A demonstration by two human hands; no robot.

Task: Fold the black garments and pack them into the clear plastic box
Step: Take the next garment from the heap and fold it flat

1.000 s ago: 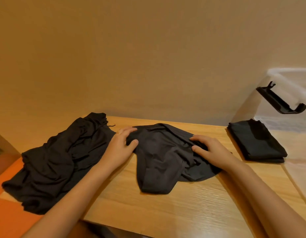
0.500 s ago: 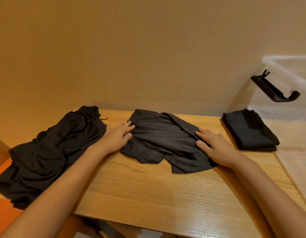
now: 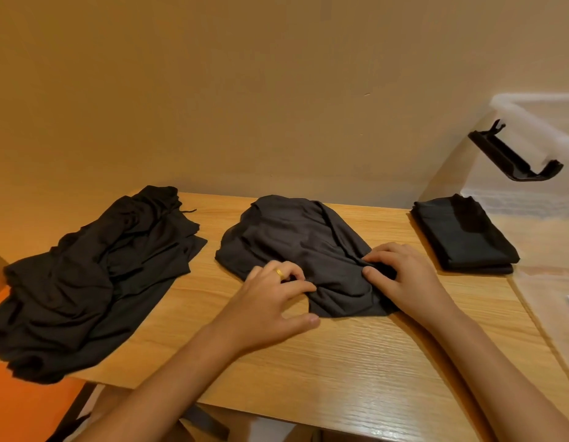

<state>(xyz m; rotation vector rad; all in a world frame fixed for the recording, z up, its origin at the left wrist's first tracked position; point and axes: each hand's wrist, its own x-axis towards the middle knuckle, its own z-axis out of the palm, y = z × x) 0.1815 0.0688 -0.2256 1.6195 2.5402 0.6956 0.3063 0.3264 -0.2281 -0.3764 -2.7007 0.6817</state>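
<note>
A dark grey garment (image 3: pixel 296 244) lies crumpled in the middle of the wooden table (image 3: pixel 356 362). My left hand (image 3: pixel 273 301), with a gold ring, pinches its near edge between curled fingers. My right hand (image 3: pixel 401 275) grips a bunched fold at the garment's near right side. A heap of unfolded black garments (image 3: pixel 95 282) covers the table's left end. One folded black garment (image 3: pixel 461 237) lies inside the clear plastic box (image 3: pixel 538 129) at the right.
A black clip handle (image 3: pixel 512 157) sticks out from the box's side wall. The box's clear near wall (image 3: pixel 551 298) runs along the table's right edge. An orange seat (image 3: pixel 28 409) sits below the table's left corner. A plain wall stands close behind.
Both hands have come off the garment's left and right sides and moved nearer, to its near edge, where they now gather the cloth. The near part of the garment has bunched up.
</note>
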